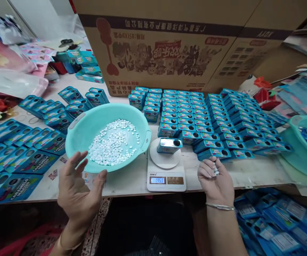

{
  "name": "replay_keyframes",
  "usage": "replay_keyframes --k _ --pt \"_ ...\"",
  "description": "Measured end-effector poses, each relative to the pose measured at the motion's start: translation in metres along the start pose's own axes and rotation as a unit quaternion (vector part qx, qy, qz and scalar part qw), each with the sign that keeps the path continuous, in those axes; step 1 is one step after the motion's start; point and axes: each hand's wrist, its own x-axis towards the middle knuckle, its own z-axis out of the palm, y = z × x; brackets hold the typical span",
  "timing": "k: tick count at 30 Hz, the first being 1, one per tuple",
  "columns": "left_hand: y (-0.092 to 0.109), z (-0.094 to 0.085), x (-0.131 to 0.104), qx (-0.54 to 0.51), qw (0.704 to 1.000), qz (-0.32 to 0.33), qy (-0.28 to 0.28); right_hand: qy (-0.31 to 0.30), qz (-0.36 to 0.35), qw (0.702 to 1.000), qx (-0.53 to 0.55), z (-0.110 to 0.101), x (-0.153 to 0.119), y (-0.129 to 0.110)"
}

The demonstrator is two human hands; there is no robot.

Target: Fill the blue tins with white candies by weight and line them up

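Note:
My left hand (80, 185) is raised in front of the turquoise basin (72, 142), palm up, fingers and thumb apart with nothing in them. Small pale candies (113, 142) lie spread over the basin's floor. On the white kitchen scale (166, 165) stands a blue candy box (169, 145) with a dark round hole in its top; the display seems to read 195.1. To the right of the scale, my right hand (216, 176) is curled closed around a few candies (216, 170), which peek out between the fingers.
Rows of blue boxes (185, 110) fill the table behind and right of the scale, with more boxes (17, 153) at left. A big cardboard carton (169, 46) stands behind. Another turquoise basin (300, 160) sits far right. Blue packages (281, 220) are heaped below the table edge.

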Motion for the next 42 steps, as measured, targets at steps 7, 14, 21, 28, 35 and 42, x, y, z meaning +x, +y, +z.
replay_keyframes --k 7,14,21,28,35,42 --pt "0.022 0.044 0.003 -0.031 0.982 0.071 -0.173 -0.026 -0.039 0.998 -0.043 0.042 0.011 0.003" --pt "0.038 0.117 0.024 -0.004 0.935 0.156 -0.320 -0.040 -0.111 0.988 -0.098 0.096 0.032 0.019" --pt "0.034 0.175 0.025 0.052 0.904 0.129 -0.404 -0.018 -0.200 0.962 -0.183 0.111 0.052 0.044" --pt "0.032 0.183 0.022 0.057 0.909 0.106 -0.400 -0.064 -0.256 0.928 -0.264 0.104 0.057 0.053" --pt "0.030 0.184 0.021 0.036 0.909 0.095 -0.403 -0.074 -0.286 0.911 -0.288 0.097 0.054 0.056" --pt "0.028 0.184 0.023 -0.004 0.915 0.094 -0.392 -0.090 -0.298 0.896 -0.317 0.097 0.046 0.054"
